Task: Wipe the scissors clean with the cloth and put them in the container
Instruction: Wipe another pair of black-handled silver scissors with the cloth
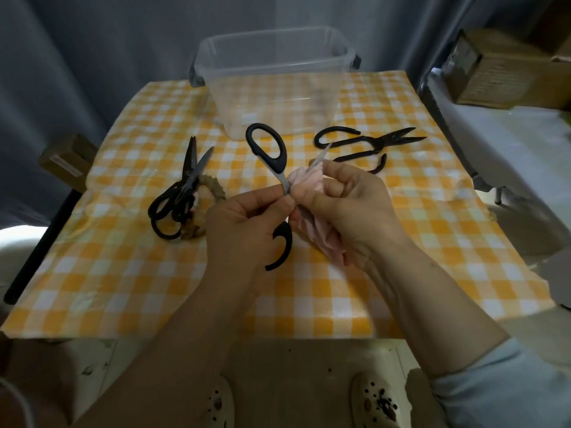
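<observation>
My left hand (247, 220) pinches a pair of black-handled scissors (269, 152) near the pivot, above the middle of the table. One handle loop points away from me, the other curls below my hand. My right hand (349, 208) grips a pink cloth (312, 193) bunched around a blade, whose tip sticks out above the cloth. A clear plastic container (275, 84) with dark side clips stands empty at the far edge.
Black scissors (182, 193) lie at the left on a brownish cloth (210, 186). Black shears (367, 143) lie at the right, near the container. A yellow-and-white checked cover (432, 242) drapes the table. Boxes stand at both sides beyond the table.
</observation>
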Motion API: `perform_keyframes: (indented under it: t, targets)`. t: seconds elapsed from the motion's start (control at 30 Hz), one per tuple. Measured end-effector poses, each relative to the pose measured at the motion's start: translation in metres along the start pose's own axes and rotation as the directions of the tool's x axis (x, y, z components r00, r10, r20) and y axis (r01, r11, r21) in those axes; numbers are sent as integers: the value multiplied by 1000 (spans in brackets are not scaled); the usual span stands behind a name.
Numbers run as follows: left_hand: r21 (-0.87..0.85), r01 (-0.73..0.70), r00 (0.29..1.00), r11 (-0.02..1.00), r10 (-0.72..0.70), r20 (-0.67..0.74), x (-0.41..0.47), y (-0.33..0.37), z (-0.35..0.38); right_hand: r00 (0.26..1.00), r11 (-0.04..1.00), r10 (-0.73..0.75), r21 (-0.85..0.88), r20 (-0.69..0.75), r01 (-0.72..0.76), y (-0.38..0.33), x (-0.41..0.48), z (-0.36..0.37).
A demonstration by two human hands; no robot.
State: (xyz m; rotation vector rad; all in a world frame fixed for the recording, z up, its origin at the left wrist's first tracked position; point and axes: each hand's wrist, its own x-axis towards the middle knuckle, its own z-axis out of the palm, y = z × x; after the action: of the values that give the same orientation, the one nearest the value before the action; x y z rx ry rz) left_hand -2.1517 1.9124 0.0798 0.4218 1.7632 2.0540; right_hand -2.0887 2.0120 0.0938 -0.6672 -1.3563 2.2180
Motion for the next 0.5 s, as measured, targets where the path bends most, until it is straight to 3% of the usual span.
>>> perform_keyframes:
  t: [0.2, 0.3, 0.5]
  targets:
    - [20, 5, 1000, 1000, -5, 28, -3, 0, 3, 996, 998, -70, -13, -59, 69, 2, -1, 4]
    - [12, 15, 1000, 1000, -15, 24, -5, 1, 6, 984, 985, -148, -106, -96, 138, 3, 0, 4]
    - [-9, 41, 999, 999, -41, 9, -3, 0, 2, 1000, 998, 0, -61, 7, 0, 0, 0, 0]
